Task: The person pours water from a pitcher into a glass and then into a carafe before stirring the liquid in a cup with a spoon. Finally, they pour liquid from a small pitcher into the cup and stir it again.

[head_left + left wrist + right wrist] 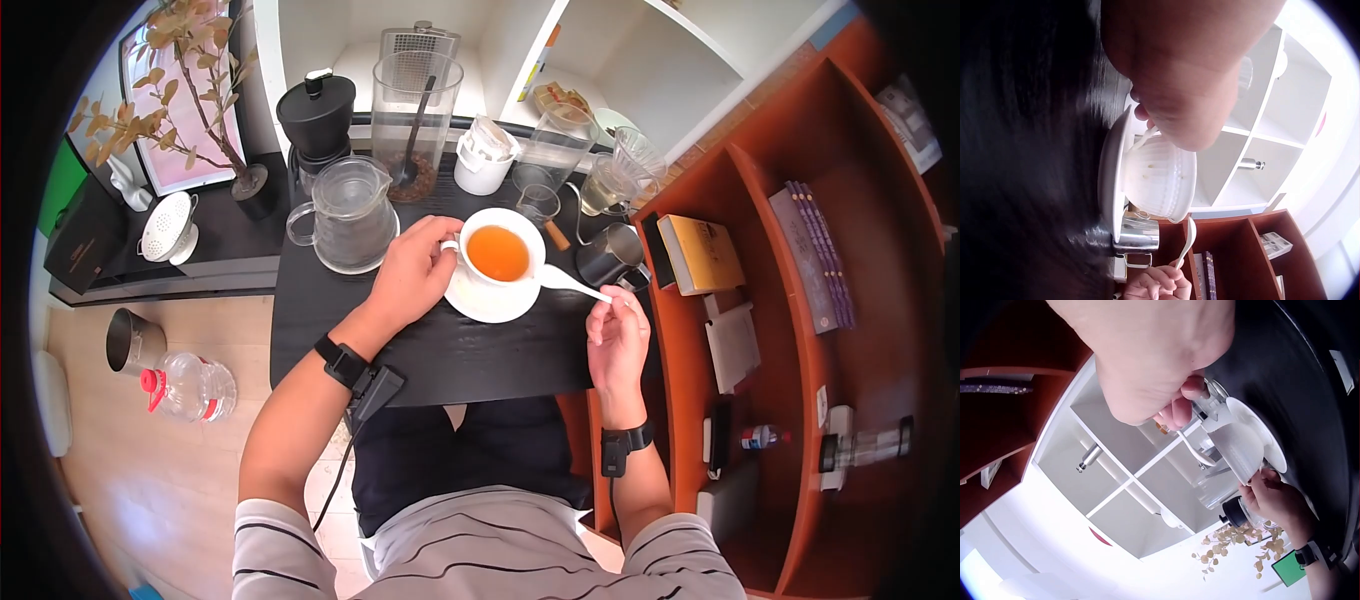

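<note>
A white teacup with orange-brown tea sits on a white saucer on the black table. My left hand pinches the cup's handle from the left; the left wrist view shows the cup's ribbed side. To the right, my right hand holds a white spoon by the end of its handle. The spoon's bowl overlaps the cup's right rim in the head view. From the right wrist, the spoon appears raised beside the cup, its bowl outside the tea.
Behind the cup stand a glass server, a black grinder, a tall glass with beans and a white canister. Near the spoon are a small glass pitcher and a steel jug. A brown shelf borders the right.
</note>
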Demonstrator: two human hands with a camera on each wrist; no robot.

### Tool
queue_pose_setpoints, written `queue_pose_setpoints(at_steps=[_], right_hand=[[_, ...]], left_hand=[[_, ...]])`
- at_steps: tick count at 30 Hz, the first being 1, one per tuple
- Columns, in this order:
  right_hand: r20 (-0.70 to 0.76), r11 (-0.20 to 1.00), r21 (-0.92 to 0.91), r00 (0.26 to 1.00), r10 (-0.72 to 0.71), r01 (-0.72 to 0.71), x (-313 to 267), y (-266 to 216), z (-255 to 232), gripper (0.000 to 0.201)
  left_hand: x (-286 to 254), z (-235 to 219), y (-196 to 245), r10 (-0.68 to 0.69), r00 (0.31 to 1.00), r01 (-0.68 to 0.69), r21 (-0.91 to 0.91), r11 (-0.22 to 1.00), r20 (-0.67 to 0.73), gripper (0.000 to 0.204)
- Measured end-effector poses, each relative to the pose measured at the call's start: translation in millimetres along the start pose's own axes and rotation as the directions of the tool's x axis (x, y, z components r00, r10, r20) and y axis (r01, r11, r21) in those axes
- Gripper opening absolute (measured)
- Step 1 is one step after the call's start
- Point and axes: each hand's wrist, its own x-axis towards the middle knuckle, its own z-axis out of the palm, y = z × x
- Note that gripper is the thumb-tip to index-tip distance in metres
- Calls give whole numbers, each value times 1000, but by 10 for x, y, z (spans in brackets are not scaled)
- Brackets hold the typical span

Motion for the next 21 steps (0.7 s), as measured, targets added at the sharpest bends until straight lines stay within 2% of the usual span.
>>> queue_pose_setpoints(at_steps=[1,3,6,10,12,13,16,17,19,20,21], right_hand=[[14,998,64,1000,-8,7,-18,16,-75,23],[-21,998,65,1000,-12,14,-67,31,-110,22],[-110,984,-162,992,62,-79,-131,61,-123,22],[-82,970,-211,991,108,-123,-134,80,-78,21],[-46,949,-252,982,185,-191,-101,61,-74,18],[-49,951,-252,984,172,-179,-97,54,-83,18],[-5,881,-419,971,240,-220,-61,16,-127,15],[-4,882,-421,973,229,-209,-45,22,-148,15],[106,745,-667,988,116,-16,-17,86,-206,15],[127,725,-687,990,58,46,-21,113,-174,14],[128,724,-688,990,56,49,-19,97,-168,14]], left_hand=[[3,-7,8,16,1000,-16,23,1000,1,29],[5,-8,3,35,999,-35,42,999,3,29],[-4,3,-9,30,999,-30,10,1000,-13,29],[-1,-2,-11,38,999,-38,50,998,-3,29],[4,7,-26,60,998,-60,52,997,-10,29],[-1,10,-30,63,998,-62,44,997,-20,29],[-4,13,-21,74,997,-73,25,997,-32,29],[-3,14,-24,68,997,-68,21,998,-34,29],[-1,32,-47,80,996,-80,5,997,-49,29],[-1,35,-46,74,996,-74,5,997,-48,29],[-3,33,-47,65,997,-65,7,998,-48,28]])
